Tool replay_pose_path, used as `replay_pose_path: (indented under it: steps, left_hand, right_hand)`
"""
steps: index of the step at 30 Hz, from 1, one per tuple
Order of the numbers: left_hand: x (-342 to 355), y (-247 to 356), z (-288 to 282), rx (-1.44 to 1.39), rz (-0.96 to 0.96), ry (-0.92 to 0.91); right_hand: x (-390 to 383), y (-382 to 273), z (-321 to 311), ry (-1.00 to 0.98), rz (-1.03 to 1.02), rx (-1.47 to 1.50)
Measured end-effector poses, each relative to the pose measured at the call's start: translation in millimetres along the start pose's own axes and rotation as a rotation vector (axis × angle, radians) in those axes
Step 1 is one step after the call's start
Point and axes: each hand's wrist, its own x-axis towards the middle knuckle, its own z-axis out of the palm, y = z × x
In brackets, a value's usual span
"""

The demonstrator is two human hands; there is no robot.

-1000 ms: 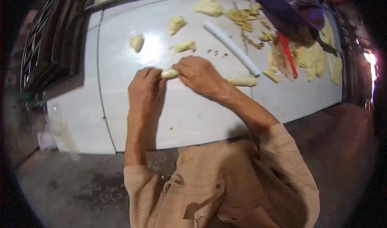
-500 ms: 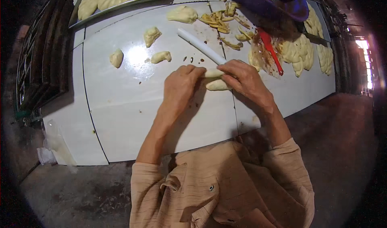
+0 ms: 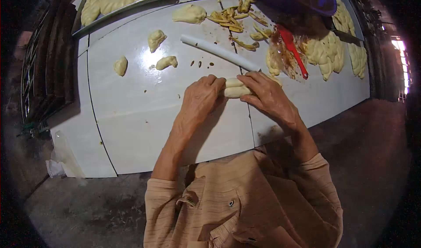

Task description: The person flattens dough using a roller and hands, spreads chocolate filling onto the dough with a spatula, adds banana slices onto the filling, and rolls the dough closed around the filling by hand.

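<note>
Two pale dough strips (image 3: 235,91) lie side by side on the white table, pressed against each other. At their left end, my left hand (image 3: 200,95) has its fingers closed on them. My right hand (image 3: 270,97) grips the other end, thumb on the near side and fingers over the far side. Both ends of the dough are hidden under my hands. Just beyond my right fingers rests a smooth white rolling rod (image 3: 219,52). Small dough lumps (image 3: 166,62) sit farther left, near a few dark spots on the tabletop.
Yellow-brown banana-like strips (image 3: 230,19) are heaped at the back beside a larger dough piece (image 3: 190,14). A red spatula (image 3: 293,50) lies on smeared plastic at right, by braided dough (image 3: 325,55). A purple basin (image 3: 322,4) and a dough-filled tray (image 3: 127,6) stand at the far side.
The two dough strips have come together, with my hands now around both. The view has shifted slightly, so the table things appear a little farther left.
</note>
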Motion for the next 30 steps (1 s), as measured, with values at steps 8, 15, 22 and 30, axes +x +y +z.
replay_pose_path:
  steps: [8, 15, 22, 30]
  left_hand:
    - [-23.2, -1.9, -31.9, -0.132, -0.085, -0.115]
    - [-99.2, -1.4, -89.3, -0.046, -0.333, 0.033]
    - [-162.3, -35.0, -77.0, 0.082, -0.490, 0.161]
    - [-147.9, -46.0, -76.1, -0.053, -0.452, 0.159]
  right_hand:
    - [15.5, -16.9, -11.8, -0.172, 0.041, 0.252]
    - [57.6, -70.3, 17.7, -0.126, -0.254, 0.351]
    - [95.0, -109.4, 70.1, -0.105, -0.424, 0.134]
    - [100.4, -107.8, 76.0, -0.156, -0.371, 0.250]
